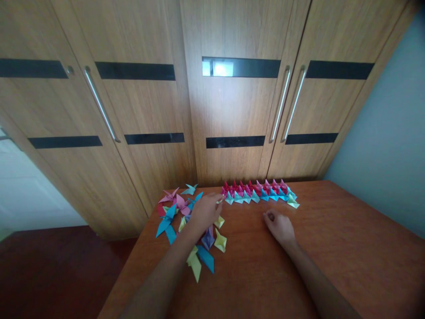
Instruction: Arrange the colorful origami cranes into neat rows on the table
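The left hand [206, 210] is up over the messy pile of paper birds [181, 204], at 10 o'clock on the counter [252, 266]. Its fingers are pinched on a pale bit of paper [219, 201], but most of it is hidden. The pile is pink, blue, yellow and purple. A yellow bird [220, 241] lies at the pile's 3 o'clock side. The neat rows [259, 191] stand at 12 o'clock, near the far edge, red and pink at the back and blue in front. A pale yellow bird [293, 202] sits at their 4 o'clock end. The right hand [280, 227] is curled closed on the counter, at 6 o'clock from the rows, not touching them.
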{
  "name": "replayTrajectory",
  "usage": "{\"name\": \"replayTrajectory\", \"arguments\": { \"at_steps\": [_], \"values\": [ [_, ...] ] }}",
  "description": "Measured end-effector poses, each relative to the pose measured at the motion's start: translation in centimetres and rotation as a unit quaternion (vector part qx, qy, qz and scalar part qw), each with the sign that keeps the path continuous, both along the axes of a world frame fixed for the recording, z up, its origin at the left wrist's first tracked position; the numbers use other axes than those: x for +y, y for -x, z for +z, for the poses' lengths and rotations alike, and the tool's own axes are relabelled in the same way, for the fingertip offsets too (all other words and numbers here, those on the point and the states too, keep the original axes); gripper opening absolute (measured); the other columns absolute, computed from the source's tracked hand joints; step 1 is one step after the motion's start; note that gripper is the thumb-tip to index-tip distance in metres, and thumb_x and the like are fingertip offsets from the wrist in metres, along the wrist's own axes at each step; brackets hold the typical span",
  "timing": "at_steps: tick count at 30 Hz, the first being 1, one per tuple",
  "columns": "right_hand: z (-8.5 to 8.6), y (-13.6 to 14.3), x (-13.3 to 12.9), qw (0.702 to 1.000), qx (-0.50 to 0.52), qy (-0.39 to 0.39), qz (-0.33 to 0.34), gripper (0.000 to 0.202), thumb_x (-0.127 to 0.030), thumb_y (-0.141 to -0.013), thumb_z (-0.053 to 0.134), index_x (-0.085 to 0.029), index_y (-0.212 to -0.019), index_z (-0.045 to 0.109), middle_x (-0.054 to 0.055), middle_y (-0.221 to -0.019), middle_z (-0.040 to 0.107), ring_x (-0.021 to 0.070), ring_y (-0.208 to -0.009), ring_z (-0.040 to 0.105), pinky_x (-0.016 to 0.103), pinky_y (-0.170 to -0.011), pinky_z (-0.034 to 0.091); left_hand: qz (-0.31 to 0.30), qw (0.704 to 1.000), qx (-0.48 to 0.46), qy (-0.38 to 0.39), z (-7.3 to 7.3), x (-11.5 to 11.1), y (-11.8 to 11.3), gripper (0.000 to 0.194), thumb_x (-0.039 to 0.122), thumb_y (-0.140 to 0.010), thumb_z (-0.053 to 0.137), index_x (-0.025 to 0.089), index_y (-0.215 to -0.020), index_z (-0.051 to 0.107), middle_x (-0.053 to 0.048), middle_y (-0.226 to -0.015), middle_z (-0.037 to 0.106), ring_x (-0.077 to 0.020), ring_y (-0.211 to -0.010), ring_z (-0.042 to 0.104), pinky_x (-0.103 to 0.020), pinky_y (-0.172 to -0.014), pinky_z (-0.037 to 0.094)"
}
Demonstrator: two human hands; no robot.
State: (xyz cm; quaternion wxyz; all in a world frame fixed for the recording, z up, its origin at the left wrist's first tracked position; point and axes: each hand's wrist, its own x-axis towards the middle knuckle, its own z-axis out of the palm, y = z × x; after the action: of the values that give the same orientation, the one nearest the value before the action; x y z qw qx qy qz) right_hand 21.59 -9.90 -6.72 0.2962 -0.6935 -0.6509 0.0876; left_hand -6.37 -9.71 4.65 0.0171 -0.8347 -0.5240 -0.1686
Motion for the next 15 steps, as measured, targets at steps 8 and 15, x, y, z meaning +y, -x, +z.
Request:
{"name": "replayTrajectory", "arguments": {
  "at_steps": [8, 15],
  "values": [
    [-0.6, -0.8, 0.6, 0.998, 0.060, -0.016, 0.012, 0.030, -0.044, -0.080, 0.044, -0.021, -0.073, 0.061, 0.001, -0.059, 0.061, 0.0164, -0.057, 0.058, 0.023, -0.053, 0.035, 0.067, 0.992, 0.105, 0.029, -1.7, 5.2, -0.2, 0.024, 0.008, -0.080, 0.050, 0.017, -0.096, 0.065, -0.012, -0.101, 0.061, -0.0240, -0.102, 0.056, -0.037, -0.089, 0.041],
    [-1.0, -0.9, 0.8, 0.996, 0.081, -0.018, 0.021, 0.028, -0.044, -0.079, 0.045, -0.022, -0.073, 0.061, 0.001, -0.067, 0.066, 0.0165, -0.061, 0.060, 0.023, -0.054, 0.036, 0.101, 0.977, 0.168, 0.080, -3.1, 6.7, -1.0, 0.032, 0.030, -0.088, 0.054, 0.014, -0.115, 0.053, -0.009, -0.115, 0.056, -0.0210, -0.098, 0.058, -0.041, -0.082, 0.050]
  ]
}}
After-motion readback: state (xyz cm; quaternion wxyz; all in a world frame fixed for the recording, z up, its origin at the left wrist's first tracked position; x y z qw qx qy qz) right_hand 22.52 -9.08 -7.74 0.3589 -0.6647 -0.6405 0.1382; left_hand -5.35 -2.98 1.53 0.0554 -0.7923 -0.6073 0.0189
